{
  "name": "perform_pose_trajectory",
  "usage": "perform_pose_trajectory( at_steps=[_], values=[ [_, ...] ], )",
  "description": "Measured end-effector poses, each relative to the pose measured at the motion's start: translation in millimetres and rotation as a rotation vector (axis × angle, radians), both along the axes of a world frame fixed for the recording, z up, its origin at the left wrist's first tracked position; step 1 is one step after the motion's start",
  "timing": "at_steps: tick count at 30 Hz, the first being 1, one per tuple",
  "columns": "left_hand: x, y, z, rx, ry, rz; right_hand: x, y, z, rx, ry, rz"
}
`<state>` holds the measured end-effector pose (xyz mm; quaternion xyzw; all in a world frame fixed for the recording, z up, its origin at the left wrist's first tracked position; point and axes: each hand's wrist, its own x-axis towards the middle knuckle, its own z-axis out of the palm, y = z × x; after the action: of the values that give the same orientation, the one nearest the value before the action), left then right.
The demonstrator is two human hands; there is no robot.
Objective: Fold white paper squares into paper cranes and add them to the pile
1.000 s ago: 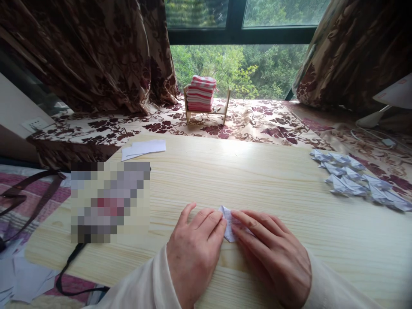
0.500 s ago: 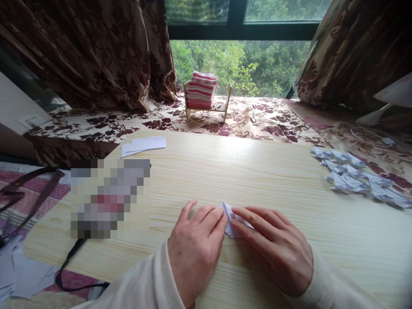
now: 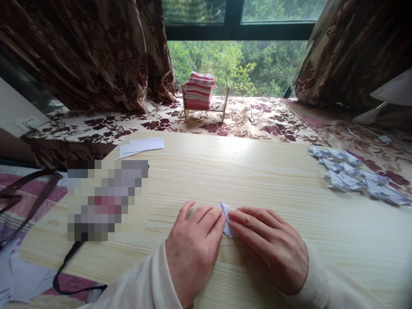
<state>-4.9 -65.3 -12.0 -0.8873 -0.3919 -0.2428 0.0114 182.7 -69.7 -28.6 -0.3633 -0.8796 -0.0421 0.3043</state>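
A small piece of folded white paper [image 3: 227, 219] lies on the pale wooden table, with a pointed top and a diagonal fold line. My left hand [image 3: 197, 244] is closed at its left edge, thumb and fingers together gripping it. From the right, my right hand [image 3: 273, 244] presses its fingers close together on the other side of the paper and covers part of it. Several folded white paper pieces [image 3: 346, 174] sit in rows at the table's right edge.
White paper strips [image 3: 141, 146] lie at the table's back left, beyond a blurred-out object [image 3: 107, 199] with a black strap. More loose paper [image 3: 27, 277] is at lower left. A small wooden rack [image 3: 204, 107] with striped folded cloths stands on the window sill.
My right fingers have drawn left across the paper, and its right-hand part no longer sticks out beneath them. The left hand keeps its hold; the view has shifted slightly.
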Motion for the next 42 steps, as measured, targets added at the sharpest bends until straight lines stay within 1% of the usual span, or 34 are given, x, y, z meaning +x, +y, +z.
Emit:
perform_pose_trajectory(
  at_steps=[10,22,29,35,42],
  values=[
    [-0.9,-1.3,-4.3,-0.031,-0.024,0.002,-0.5,-0.5,0.5,-0.016,-0.007,0.005],
    [-1.3,-0.6,-1.0,-0.010,-0.031,-0.009,-0.8,0.0,-0.5,-0.027,-0.003,0.016],
    [-1.4,0.0,0.2,-0.017,-0.014,-0.022,0.1,-2.1,2.0,-0.004,0.007,0.012],
    [-0.4,-0.2,1.5,-0.003,-0.009,-0.019,-1.6,-1.4,4.7,-0.018,0.027,0.023],
    [-1.6,-0.3,-0.1,-0.011,-0.006,-0.019,-3.4,-0.6,1.5,-0.021,0.050,0.029]
  ],
)
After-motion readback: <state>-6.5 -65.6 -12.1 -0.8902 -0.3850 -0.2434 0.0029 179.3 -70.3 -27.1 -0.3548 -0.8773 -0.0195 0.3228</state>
